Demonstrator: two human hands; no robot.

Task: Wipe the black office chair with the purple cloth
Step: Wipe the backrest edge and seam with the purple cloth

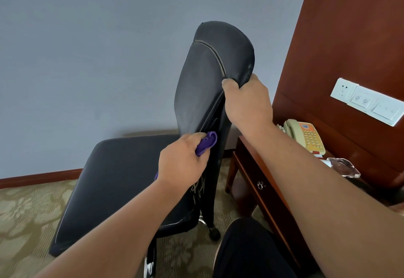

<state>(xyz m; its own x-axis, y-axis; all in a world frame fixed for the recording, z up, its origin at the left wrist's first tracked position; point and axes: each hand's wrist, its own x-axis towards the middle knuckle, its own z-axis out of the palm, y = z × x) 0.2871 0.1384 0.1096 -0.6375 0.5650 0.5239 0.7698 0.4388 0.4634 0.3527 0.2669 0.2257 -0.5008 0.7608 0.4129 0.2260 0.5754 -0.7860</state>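
Left grip bunching purple cloth, right grip on chair, nightstand beside

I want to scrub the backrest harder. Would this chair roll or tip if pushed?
It would likely roll: the black office chair has a caster, though carpet may slow it. The tall backrest probably gives under pressure; the right hand gripping its edge should steady it while the left hand holds the purple cloth.

Open room lies above the seat; the nightstand stands near the backrest, seemingly not touching.
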